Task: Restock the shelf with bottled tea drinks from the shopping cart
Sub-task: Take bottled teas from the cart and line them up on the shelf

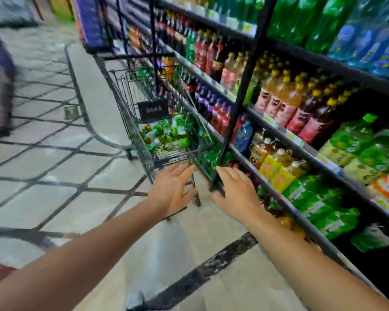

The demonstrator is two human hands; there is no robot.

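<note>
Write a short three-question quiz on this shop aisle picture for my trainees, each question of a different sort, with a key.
1. True or false: the left hand grips a bottle.
2. Multiple choice: the green-labelled bottles in the shopping cart lie A) on the floor, B) heaped in the basket, C) standing on the top shelf.
3. Fill in: the shelf stands on the person's ____ side.

Key
1. False: both it and the right hand reach out with straight fingers, holding nothing.
2. B.
3. Right.
</note>
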